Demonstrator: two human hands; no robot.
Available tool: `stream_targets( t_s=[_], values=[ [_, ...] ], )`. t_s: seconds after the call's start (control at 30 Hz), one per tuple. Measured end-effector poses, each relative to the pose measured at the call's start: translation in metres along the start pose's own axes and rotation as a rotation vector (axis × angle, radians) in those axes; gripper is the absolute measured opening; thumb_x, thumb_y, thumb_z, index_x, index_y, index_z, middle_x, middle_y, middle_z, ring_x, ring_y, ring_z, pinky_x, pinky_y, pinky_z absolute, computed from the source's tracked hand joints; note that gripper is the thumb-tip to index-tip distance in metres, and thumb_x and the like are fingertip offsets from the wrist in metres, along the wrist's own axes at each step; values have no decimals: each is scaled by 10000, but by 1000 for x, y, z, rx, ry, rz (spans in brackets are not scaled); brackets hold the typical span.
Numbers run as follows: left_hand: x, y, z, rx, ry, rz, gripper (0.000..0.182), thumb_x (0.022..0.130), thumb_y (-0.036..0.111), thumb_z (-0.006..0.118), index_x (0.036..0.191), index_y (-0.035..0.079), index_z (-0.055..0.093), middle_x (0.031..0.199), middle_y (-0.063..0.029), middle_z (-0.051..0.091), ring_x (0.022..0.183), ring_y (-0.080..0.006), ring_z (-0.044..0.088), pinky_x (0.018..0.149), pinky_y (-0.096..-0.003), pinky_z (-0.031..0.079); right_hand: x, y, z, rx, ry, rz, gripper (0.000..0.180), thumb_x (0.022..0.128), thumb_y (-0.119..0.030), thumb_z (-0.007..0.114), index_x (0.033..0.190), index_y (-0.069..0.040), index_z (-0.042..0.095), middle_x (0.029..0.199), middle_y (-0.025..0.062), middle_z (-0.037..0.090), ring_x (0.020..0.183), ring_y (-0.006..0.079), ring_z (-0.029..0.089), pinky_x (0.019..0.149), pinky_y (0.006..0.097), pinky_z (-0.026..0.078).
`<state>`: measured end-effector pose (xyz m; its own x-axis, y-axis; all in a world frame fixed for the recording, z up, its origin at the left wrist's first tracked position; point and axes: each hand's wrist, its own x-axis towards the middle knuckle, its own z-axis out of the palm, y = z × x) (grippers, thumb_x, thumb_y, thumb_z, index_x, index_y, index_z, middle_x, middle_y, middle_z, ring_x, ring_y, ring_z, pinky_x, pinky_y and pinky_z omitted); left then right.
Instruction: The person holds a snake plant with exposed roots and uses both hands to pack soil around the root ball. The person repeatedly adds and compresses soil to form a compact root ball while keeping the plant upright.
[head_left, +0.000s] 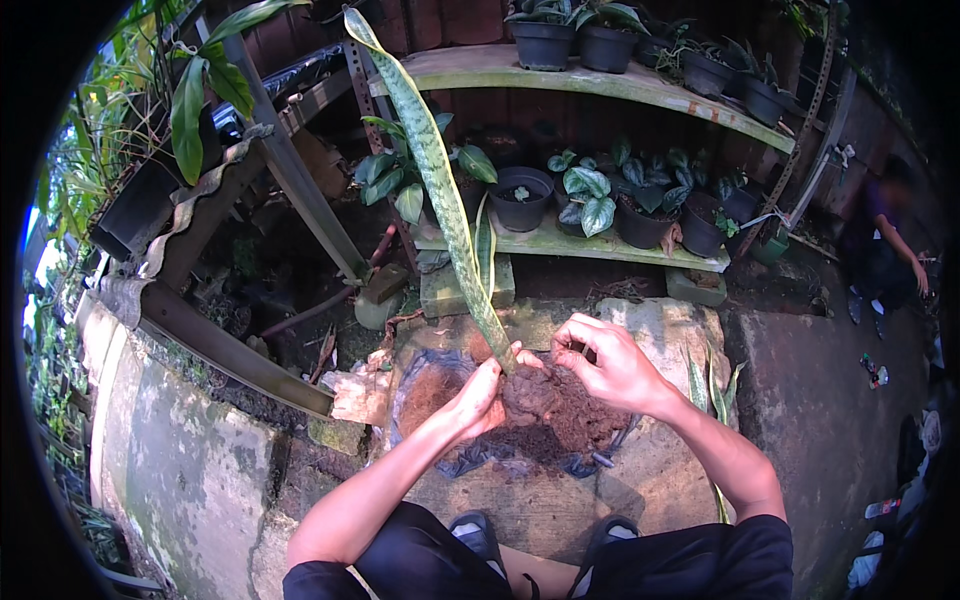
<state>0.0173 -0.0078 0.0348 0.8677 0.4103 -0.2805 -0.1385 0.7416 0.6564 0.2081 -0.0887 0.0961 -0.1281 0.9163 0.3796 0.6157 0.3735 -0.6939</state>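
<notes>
My left hand (476, 405) grips a snake plant (442, 187) at the base of its tall, yellow-edged leaf. The leaf leans up and to the left. At its foot, a clump of brown soil (529, 396) hides the roots. Just right of the clump is my right hand (611, 364), its thumb and fingertips brought together; whether something small is pinched there cannot be made out. Beneath both hands a dark plastic sheet (459, 463) lies on the concrete, bearing loose soil (596, 420) and brown fibre (429, 401).
Potted plants (651, 206) line a lower shelf (600, 246) ahead, and more stand on the upper shelf (637, 90). Other snake plant leaves (716, 390) rise beside my right forearm. A metal frame (225, 352) runs along the left. Another person (877, 240) is at far right.
</notes>
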Motion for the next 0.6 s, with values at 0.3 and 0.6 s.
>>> stream_targets(
  t_s=[0.3, 0.6],
  values=[
    [2, 3, -6, 31, 68, 67, 508, 1029, 420, 286, 1016, 10, 586, 1016, -140, 648, 924, -261, 649, 792, -464, 557, -7, -4, -28, 351, -419, 182, 206, 897, -96, 617, 1087, -19, 634, 947, 95, 691, 837, 172, 652, 778, 329, 501],
    [2, 9, -15, 15, 62, 170, 496, 1022, 415, 300, 992, 10, 586, 1028, -158, 625, 942, -296, 626, 812, -494, 535, -33, 14, -14, -124, -589, 77, 338, 846, -193, 671, 1169, -93, 655, 1040, 154, 692, 940, 313, 670, 820, 378, 529]
  ],
)
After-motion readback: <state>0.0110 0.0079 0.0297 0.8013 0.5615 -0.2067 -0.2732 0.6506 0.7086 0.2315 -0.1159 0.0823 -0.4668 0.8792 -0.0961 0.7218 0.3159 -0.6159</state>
